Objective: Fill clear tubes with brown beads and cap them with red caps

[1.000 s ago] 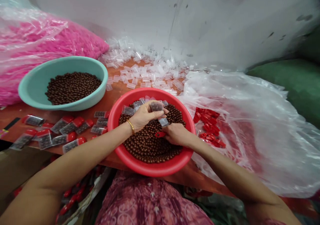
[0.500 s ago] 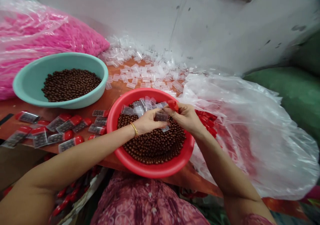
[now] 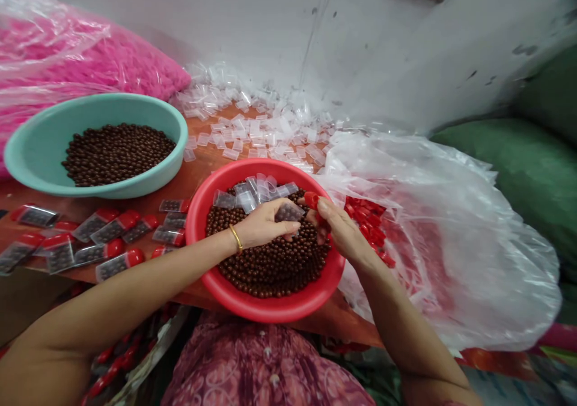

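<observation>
The left hand (image 3: 264,223), with a smooth gold-coloured bangle (image 3: 235,238) at its wrist, had its thumb and fingers clamped on a small, flat clear container (image 3: 289,212) of see-through plastic, tilted above the red basin (image 3: 265,312) and dark with round contents. Just beside it, the right hand (image 3: 340,226) pinched a glossy red cap (image 3: 311,200) between thumb and fingers, near the basin's right side; a second bit of red showed lower among those fingers, too small to make out. Inside the round, thick-rimmed basin lay shiny brown beads (image 3: 265,274), closely heaped, with more clear containers (image 3: 252,193) resting on them toward the far side. The left forearm crossed the basin's near-left rim and the right forearm its right rim, and the left hand hid some of the beads. To the left, red-topped filled containers (image 3: 119,266) lay loosely on the orange-brown table (image 3: 202,160), in front of a teal basin (image 3: 27,160) of similar beads; behind it bulged a clear bag of pink pieces (image 3: 103,57). Clear plastic pieces (image 3: 252,127) were strewn toward the wall (image 3: 252,21). On the right, a crumpled, filmy plastic bag (image 3: 487,226) spread around loose red caps (image 3: 367,220), near a green sack-like bulk (image 3: 505,166).
</observation>
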A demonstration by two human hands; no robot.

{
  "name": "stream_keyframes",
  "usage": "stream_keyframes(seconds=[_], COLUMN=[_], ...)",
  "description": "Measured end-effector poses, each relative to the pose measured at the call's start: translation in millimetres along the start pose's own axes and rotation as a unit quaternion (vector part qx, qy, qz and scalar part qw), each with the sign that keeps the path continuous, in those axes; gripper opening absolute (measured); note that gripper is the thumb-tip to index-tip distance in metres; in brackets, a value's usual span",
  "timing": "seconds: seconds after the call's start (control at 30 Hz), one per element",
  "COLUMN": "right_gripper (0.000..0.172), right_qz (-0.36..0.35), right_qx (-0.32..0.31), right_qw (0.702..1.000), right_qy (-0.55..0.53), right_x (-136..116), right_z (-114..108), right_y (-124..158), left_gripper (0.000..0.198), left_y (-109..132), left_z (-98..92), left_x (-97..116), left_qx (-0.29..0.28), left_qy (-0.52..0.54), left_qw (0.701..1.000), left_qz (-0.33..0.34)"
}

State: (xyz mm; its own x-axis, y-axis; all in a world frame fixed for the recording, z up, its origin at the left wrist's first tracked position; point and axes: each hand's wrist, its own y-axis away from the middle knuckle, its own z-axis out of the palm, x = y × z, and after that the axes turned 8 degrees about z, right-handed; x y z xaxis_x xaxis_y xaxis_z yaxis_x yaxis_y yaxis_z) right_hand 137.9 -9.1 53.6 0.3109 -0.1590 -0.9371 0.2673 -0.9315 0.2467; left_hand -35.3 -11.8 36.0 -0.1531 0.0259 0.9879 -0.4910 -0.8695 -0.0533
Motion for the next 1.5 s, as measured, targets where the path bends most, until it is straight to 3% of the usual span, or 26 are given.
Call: stream_keyframes(seconds=[0.13,0.3,0.4,0.53,0.67,0.77,0.97,1.23,1.33,1.43,1.5], right_gripper=[0.044,0.041,0.041,0.035,0.035,0.038,0.043,0.047,0.048,0.055,0.061], right_qz=[-0.048,-0.013,-0.016,-0.104,-0.229,-0.273,-0.239,-0.208,-0.188,-0.170,-0.134], right_qx=[0.013,-0.019,-0.007,0.057,0.104,0.099,0.054,0.067,0.095,0.163,0.173], right_qw=[0.999,0.999,0.999,0.991,0.945,0.919,0.936,0.907,0.925,0.958,0.974], right_qy=[0.010,-0.046,-0.036,0.067,0.207,0.267,0.254,0.360,0.315,0.167,0.056], right_x=[5.6,7.5,6.5,8.2,14.4,18.1,20.9,25.2,18.0,10.9,8.5], right_z=[4.3,4.2,5.8,8.0,9.9,12.9,15.3,17.6,13.5,15.2,22.6], right_y=[5.3,7.0,5.7,5.7,7.1,6.3,7.6,16.8,14.4,6.1,-1.9], left_gripper=[0.017,0.017,0.020,0.025,0.021,0.019,0.016,0.013,0.012,0.015,0.018], left_y=[-0.7,-0.6,1.0,1.7,-0.8,-2.2,0.4,1.9,-0.2,-1.6,-1.1], left_z=[1.3,0.4,0.1,0.5,2.3,3.0,1.7,6.6,9.1,11.9,13.3], left_x=[2.1,0.1,-2.7,-4.5,-7.1,-11.2,-13.8,-9.2,-2.4,3.0,4.2], left_qx=[-0.007,-0.010,-0.027,-0.044,-0.017,-0.003,-0.003,-0.026,-0.024,-0.040,-0.071], left_qy=[0.000,-0.046,-0.092,-0.118,-0.098,-0.105,-0.205,-0.303,-0.333,-0.342,-0.357], left_qw=[1.000,0.999,0.995,0.992,0.994,0.993,0.976,0.953,0.942,0.938,0.931], left_qz=[-0.007,-0.012,0.005,0.016,0.046,0.062,0.069,0.012,0.025,0.037,0.030])
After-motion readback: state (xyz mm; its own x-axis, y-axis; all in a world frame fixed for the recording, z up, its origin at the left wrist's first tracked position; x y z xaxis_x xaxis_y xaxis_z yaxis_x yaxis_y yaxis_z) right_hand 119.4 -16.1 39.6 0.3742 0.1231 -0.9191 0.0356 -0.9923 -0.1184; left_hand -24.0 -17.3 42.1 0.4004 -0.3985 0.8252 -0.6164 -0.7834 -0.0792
